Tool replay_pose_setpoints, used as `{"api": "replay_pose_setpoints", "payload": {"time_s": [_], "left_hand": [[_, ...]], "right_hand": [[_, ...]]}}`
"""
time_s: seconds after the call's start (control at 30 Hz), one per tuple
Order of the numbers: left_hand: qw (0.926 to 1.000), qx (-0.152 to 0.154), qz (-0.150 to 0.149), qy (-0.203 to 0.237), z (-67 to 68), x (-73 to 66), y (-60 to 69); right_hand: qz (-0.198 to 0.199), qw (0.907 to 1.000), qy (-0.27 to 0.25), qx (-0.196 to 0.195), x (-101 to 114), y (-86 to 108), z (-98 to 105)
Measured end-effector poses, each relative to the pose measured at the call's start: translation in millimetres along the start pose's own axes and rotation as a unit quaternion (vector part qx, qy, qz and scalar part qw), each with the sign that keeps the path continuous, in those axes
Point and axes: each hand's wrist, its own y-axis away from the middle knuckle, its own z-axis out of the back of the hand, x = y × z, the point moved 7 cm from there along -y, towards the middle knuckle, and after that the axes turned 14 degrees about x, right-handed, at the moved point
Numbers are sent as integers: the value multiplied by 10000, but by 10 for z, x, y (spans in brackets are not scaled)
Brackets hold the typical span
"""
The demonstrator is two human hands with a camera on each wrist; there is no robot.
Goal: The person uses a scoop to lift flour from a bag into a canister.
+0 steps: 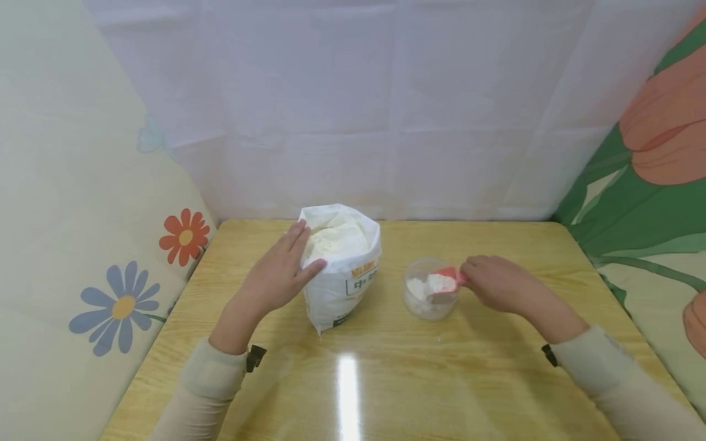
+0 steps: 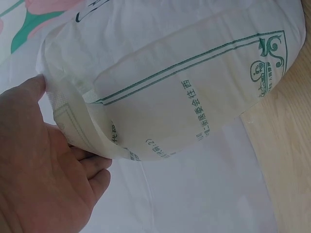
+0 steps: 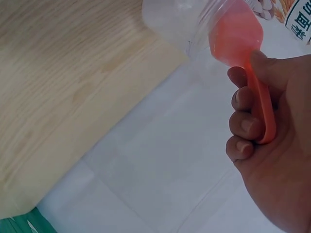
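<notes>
A white bag (image 1: 344, 288) of white powder stands upright, its top open. My left hand (image 1: 278, 269) rests on its left rim, thumb toward the front; in the left wrist view the fingers of my left hand (image 2: 53, 170) lie along the bag's folded edge (image 2: 80, 126). My right hand (image 1: 499, 283) grips the handle of a pink scoop (image 1: 445, 280), which holds white powder over a clear round container (image 1: 430, 312) with powder inside. The right wrist view shows the fingers of my right hand (image 3: 277, 116) curled round the scoop's handle (image 3: 262, 104), its bowl beside the clear container (image 3: 170, 17).
The wooden table (image 1: 397, 380) reaches back to a pale hanging cloth (image 1: 386, 110). Flower-printed cloths hang at the left (image 1: 49, 202) and right (image 1: 656, 214). The bag stands left of the container, with bare table between them.
</notes>
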Motion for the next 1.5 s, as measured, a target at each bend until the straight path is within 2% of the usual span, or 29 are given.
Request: {"api": "replay_pose_setpoints", "payload": {"time_s": [0.3,0.5,0.67,0.9,1.03,1.27,1.4,1.5], "left_hand": [[10000,-14,-36,1,7,-10,2],[10000,-44,-33,-12,15,4,7],[10000,-50,-26,-1,16,4,19],[10000,-56,-17,0,21,2,30],[10000,-83,-37,-20,32,-3,35],[10000,-84,-23,-26,26,-1,42],[10000,-50,-39,-40,18,-9,23],[10000,-26,-22,-45,16,-10,15]], "right_hand": [[-171,9965,473,663,27,-71,58],[-187,9933,725,877,73,-110,132],[-257,9910,741,1086,107,-147,193],[-286,9916,661,1078,115,-167,279],[-335,9935,401,1013,73,-147,308],[-143,9974,-446,549,-46,-55,335],[-329,9934,-1074,231,-168,52,329],[-561,9860,-1570,-11,-247,115,317]]}}
